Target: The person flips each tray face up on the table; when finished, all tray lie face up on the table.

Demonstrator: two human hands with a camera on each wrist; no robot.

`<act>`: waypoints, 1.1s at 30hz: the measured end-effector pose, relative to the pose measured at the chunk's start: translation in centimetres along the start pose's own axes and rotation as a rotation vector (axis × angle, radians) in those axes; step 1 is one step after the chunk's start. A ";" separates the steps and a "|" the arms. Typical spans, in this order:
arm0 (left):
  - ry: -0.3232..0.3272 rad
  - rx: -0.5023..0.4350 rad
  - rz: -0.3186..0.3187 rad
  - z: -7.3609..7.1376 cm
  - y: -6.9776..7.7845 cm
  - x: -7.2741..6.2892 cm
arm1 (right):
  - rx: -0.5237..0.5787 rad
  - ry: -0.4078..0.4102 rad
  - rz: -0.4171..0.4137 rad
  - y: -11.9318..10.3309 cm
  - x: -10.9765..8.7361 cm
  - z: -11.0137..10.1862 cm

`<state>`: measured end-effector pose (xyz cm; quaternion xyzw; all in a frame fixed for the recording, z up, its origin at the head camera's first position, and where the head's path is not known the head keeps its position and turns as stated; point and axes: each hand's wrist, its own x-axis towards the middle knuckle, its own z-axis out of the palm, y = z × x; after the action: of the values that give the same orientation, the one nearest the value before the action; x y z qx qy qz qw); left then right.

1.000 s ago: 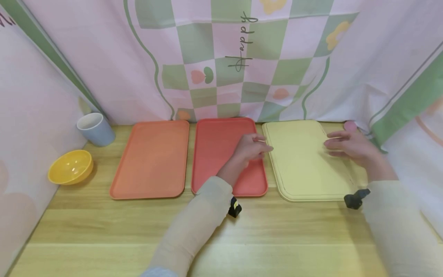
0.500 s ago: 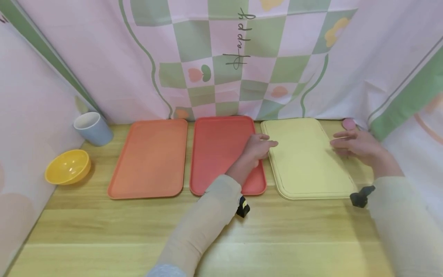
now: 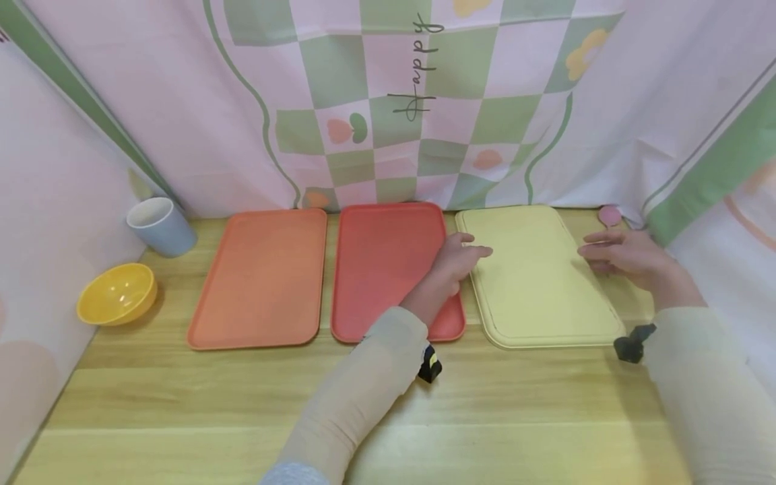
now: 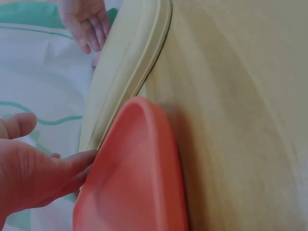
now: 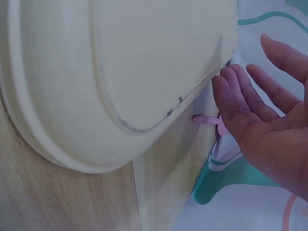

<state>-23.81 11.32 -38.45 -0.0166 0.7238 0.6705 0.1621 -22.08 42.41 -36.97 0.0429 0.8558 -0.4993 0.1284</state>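
Note:
A pale yellow tray (image 3: 539, 276) with rounded corners and a stepped edge lies flat on the wooden table between my two hands. My left hand (image 3: 457, 259) reaches over the red tray (image 3: 388, 263) to the yellow tray's left edge, fingers extended. In the left wrist view, its fingertips (image 4: 89, 159) overlap the narrow space where the red and yellow trays meet. My right hand (image 3: 627, 254) hovers by the yellow tray's right side, fingers loosely stretched and nothing in them. The right wrist view shows those fingertips (image 5: 221, 82) right at the tray's edge.
Behind my right hand lies a pink spoon (image 3: 609, 215), partly hidden. An orange tray (image 3: 261, 276) sits left of the red one. Farther left are a yellow bowl (image 3: 100, 303) and a blue-grey cup (image 3: 174, 232). A patterned cloth (image 3: 394, 121) hangs along the back.
My left hand has shifted right, up to the yellow tray's left edge. My right hand has drawn slightly right, off the tray's surface to its right edge. The trays stay put.

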 end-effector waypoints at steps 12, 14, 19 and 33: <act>0.001 0.005 -0.009 0.6 0.0 -0.1 | -0.052 -0.016 0.030 1.1 0.3 -0.1; -0.003 0.007 -0.010 0.5 0.0 -0.1 | -0.059 -0.016 0.031 1.1 0.3 -0.1; 0.006 0.000 -0.019 0.3 0.1 -0.3 | -0.063 -0.012 0.043 1.0 0.4 0.0; 0.049 0.029 -0.007 0.9 0.4 0.0 | -0.017 0.025 0.123 0.8 0.9 0.1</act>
<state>-23.74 12.21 -38.11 -0.0331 0.7372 0.6587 0.1470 -22.73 42.71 -37.92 0.1005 0.8573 -0.4826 0.1485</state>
